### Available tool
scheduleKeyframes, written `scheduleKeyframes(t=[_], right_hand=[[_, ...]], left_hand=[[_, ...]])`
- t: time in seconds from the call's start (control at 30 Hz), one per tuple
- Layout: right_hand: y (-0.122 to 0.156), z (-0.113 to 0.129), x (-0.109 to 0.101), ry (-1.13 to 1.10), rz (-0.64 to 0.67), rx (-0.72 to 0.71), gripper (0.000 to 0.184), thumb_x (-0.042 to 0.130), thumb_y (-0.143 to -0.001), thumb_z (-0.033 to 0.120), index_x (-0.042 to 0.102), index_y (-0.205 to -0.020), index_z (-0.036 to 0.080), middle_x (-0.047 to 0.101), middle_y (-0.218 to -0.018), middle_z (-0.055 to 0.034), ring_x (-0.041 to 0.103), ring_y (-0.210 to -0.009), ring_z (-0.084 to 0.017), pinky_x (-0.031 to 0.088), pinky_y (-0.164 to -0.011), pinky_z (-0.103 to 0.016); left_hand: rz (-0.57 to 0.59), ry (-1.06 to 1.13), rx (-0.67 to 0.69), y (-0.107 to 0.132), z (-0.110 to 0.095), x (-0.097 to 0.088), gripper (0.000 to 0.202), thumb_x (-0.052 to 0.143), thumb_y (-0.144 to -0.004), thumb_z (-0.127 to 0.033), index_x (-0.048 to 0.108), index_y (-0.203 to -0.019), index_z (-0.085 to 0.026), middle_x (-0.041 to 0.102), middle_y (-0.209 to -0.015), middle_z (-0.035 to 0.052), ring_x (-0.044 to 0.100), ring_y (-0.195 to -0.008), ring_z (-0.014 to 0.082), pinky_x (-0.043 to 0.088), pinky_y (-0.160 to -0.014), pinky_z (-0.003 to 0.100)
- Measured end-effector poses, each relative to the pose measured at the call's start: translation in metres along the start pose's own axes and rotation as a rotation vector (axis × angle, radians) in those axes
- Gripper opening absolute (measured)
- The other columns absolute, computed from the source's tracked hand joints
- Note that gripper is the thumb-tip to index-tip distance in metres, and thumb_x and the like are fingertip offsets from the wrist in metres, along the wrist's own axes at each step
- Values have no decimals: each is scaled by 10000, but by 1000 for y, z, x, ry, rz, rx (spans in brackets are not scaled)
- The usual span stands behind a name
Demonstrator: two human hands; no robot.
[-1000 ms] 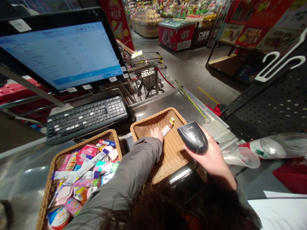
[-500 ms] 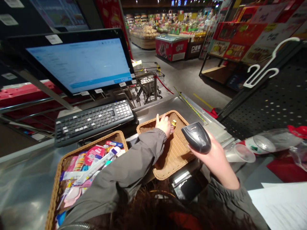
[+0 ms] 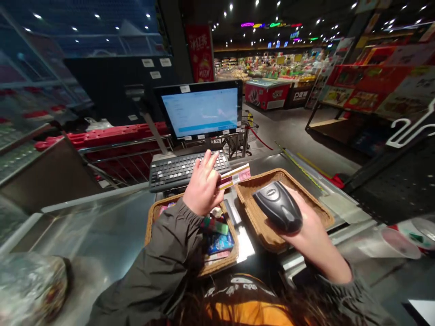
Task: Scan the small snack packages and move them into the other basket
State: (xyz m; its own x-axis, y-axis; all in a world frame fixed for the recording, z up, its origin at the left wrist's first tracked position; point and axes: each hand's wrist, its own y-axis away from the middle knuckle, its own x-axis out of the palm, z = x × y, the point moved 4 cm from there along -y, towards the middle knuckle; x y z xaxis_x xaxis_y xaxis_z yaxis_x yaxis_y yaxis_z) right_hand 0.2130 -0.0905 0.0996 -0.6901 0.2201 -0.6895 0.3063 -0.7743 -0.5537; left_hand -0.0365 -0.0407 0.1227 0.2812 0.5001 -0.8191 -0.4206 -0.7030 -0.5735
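My left hand [image 3: 203, 186] is raised above the gap between two wicker baskets and pinches a long thin packet [image 3: 234, 175] with a barcode label at its end. Its fingers point toward the keyboard [image 3: 180, 167]. My right hand [image 3: 302, 233] grips a dark handheld barcode scanner [image 3: 278, 207] over the right basket [image 3: 316, 209], the scanner's head turned toward the packet. The left basket [image 3: 149, 226] holds several colourful small packets, partly hidden by my left sleeve.
A lit till screen [image 3: 202, 111] stands behind the keyboard on the steel counter [image 3: 102, 226]. A clear plastic bag [image 3: 32, 285] lies at the lower left. Plastic cups [image 3: 401, 242] lie at the right. Trolleys, a red barrier and shop shelves fill the background.
My left hand lifted the packet out of the right basket and brought it up and left, in front of the scanner. My head rose, so the screen and keyboard look farther away.
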Motion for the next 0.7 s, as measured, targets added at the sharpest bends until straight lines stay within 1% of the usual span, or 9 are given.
scheduleKeyframes(t=[0.07,0.17,0.23,0.33,0.4,0.5,0.6,0.7], right_hand=[[-3,14,18,-21,100,-52,637,707,-822,392,476,-1394,231,554,-1419,-154,474,-1366,-367,357,-1146,-619],[-7,35,39,-70,220,-89,677,718,-811,406,454,-1414,248,538,-1442,-148,461,-1377,-373,371,-1129,-637],[-10,47,49,-103,272,-111,684,718,-807,406,451,-1417,249,550,-1430,-155,470,-1370,-382,380,-1110,-655],[-13,61,60,-142,326,-133,666,705,-807,349,455,-1414,238,586,-1388,-161,508,-1338,-374,390,-1099,-653],[-14,68,65,-167,342,-130,661,711,-795,341,470,-1400,226,608,-1359,-161,541,-1306,-363,411,-1093,-628],[-14,74,68,-187,329,-142,693,738,-776,389,476,-1392,208,611,-1352,-170,562,-1282,-359,454,-1071,-586],[-14,80,67,-165,315,-168,741,753,-770,413,452,-1412,199,607,-1358,-182,575,-1268,-365,483,-1048,-578],[-15,84,65,-134,318,-194,684,746,-786,401,486,-1385,200,612,-1357,-175,580,-1267,-356,490,-1052,-564]], left_hand=[[-16,-16,-24,25,11,-12,127,566,-779,-238,477,-862,-203,268,-1619,166,143,-1524,333,193,-1212,566],[-24,-37,-51,56,24,-23,149,591,-773,-239,475,-857,-197,203,-1634,184,129,-1524,340,200,-1218,546],[-36,-50,-80,73,33,-29,153,595,-777,-242,486,-871,-192,179,-1639,186,114,-1526,336,205,-1221,535],[-52,-54,-129,93,47,-37,156,583,-796,-259,501,-907,-187,162,-1642,188,114,-1528,321,228,-1218,523],[-54,-53,-169,103,56,-40,165,579,-792,-264,504,-919,-190,163,-1639,195,138,-1526,311,251,-1211,521],[-42,-56,-218,113,66,-42,197,595,-772,-270,508,-931,-195,206,-1622,219,203,-1515,307,272,-1197,533],[-42,-59,-232,117,72,-41,233,628,-769,-297,511,-943,-193,257,-1599,244,264,-1497,310,288,-1187,537],[-42,-56,-233,118,76,-38,249,642,-770,-314,513,-948,-197,270,-1597,235,296,-1485,311,295,-1181,549]])
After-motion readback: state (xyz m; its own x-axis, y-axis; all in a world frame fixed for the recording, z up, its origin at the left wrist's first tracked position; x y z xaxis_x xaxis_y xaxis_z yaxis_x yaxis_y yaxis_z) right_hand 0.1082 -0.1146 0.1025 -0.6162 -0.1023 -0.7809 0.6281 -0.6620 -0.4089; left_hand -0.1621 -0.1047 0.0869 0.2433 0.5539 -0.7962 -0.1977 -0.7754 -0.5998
